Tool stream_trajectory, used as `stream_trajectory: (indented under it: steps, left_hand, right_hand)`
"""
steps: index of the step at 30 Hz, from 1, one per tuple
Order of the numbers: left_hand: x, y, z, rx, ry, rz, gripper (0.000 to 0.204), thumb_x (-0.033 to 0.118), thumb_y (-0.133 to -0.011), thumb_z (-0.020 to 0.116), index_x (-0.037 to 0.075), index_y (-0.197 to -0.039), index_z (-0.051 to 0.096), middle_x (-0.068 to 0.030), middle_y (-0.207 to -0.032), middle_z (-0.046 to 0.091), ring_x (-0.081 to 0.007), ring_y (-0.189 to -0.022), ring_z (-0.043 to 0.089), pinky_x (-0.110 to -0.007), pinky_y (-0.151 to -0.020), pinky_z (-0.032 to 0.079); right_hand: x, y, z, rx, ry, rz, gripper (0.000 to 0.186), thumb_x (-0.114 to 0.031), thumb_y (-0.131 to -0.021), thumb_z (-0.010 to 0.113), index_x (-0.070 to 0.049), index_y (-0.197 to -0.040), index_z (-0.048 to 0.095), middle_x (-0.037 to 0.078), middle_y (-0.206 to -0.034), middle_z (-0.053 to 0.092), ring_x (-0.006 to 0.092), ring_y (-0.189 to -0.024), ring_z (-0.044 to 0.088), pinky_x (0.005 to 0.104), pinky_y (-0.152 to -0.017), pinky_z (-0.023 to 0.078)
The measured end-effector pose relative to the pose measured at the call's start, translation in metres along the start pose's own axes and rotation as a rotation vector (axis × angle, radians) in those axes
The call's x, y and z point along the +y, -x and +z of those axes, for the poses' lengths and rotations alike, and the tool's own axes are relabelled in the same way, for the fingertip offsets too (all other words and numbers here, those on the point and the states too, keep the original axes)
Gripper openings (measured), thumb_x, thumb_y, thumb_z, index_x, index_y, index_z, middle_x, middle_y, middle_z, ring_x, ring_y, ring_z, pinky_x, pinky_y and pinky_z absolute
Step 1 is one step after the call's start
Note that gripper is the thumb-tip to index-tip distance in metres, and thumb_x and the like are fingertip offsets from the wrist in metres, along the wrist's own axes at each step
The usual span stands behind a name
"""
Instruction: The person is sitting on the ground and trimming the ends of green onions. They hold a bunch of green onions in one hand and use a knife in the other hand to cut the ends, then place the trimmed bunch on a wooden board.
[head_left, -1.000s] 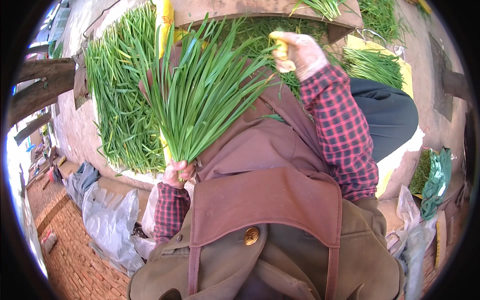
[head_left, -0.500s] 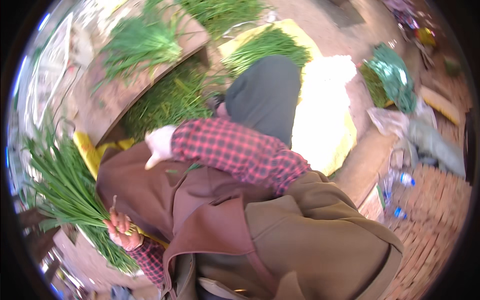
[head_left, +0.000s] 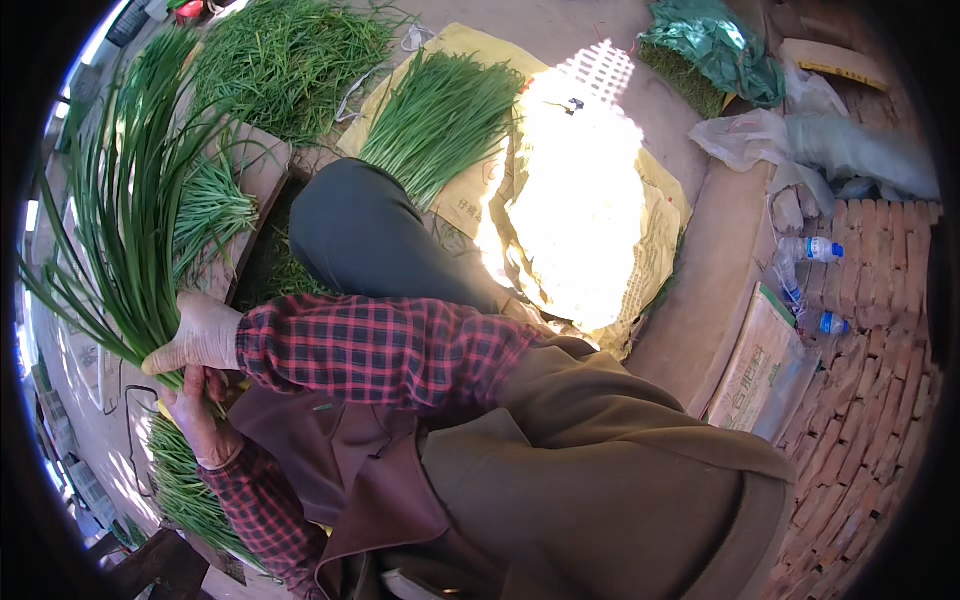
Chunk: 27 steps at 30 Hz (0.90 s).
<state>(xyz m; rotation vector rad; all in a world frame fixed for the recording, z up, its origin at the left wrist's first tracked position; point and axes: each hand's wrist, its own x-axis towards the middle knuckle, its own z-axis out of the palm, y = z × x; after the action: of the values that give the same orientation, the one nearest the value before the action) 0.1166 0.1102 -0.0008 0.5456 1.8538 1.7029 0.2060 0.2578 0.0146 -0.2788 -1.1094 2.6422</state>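
both hands are at the left side of the view and they grip one bunch of long green chives (head_left: 120,240) near its lower end. the right hand (head_left: 200,335), in a pale glove, is closed around the stalks from above, and its red checked sleeve (head_left: 380,350) crosses the body toward it. the left hand (head_left: 200,415) is just under it, bare, with fingers curled around the same stalks. the leaves of the bunch spread upward and outward like a fan. more cut chives (head_left: 185,490) lie below the hands. another heap of chives (head_left: 445,120) lies on a yellow sack (head_left: 650,250) near the dark trouser knee (head_left: 360,235). two plastic bottles (head_left: 810,250) lie on the brick floor (head_left: 880,400) at the right, well apart from the hands.
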Motion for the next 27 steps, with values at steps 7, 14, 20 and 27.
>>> stream_trajectory:
  steps: [7,14,20,27]
  left_hand:
    - [0.044,-0.051,0.049,-0.227,-0.631,0.202,0.061,0.012,-0.084,0.072,-0.002,-0.135,0.043,-0.0108,-0.114,0.06,-0.0166,-0.101,0.057,-0.029,-0.086,0.046]
    - [0.104,-0.039,0.129,-0.479,-0.324,0.321,0.085,0.036,-0.085,0.07,0.004,-0.149,0.024,-0.0176,-0.125,0.055,-0.0258,-0.116,0.054,-0.036,-0.098,0.042]
    - [0.049,-0.057,0.06,-0.148,-0.361,0.049,0.066,0.028,-0.09,0.066,0.002,-0.143,0.038,-0.0128,-0.106,0.066,-0.0152,-0.091,0.063,-0.026,-0.082,0.047]
    - [-0.039,-0.023,-0.012,0.019,-0.234,-0.278,0.054,0.019,-0.092,0.063,-0.001,-0.138,0.042,-0.0111,-0.096,0.068,-0.0136,-0.078,0.065,-0.023,-0.071,0.051]
  right_hand:
    - [-0.038,-0.019,-0.017,0.39,-0.015,-0.384,0.036,-0.008,-0.063,0.082,0.005,-0.093,0.068,0.012,-0.082,0.069,0.0181,-0.071,0.063,0.0314,-0.068,0.051]
    - [-0.118,0.002,-0.112,0.47,-0.357,-0.478,0.019,-0.003,-0.073,0.072,0.01,-0.086,0.066,0.02,-0.075,0.067,0.0278,-0.062,0.066,0.0384,-0.063,0.056]
    - [-0.132,0.034,-0.271,1.064,-0.196,-0.475,0.026,0.005,-0.076,0.073,0.014,-0.097,0.062,0.021,-0.085,0.067,0.0292,-0.068,0.067,0.037,-0.075,0.058]
    - [0.007,0.007,-0.438,1.447,0.065,-0.054,0.037,-0.01,-0.07,0.083,0.01,-0.097,0.067,0.019,-0.1,0.069,0.027,-0.088,0.064,0.0342,-0.089,0.047]
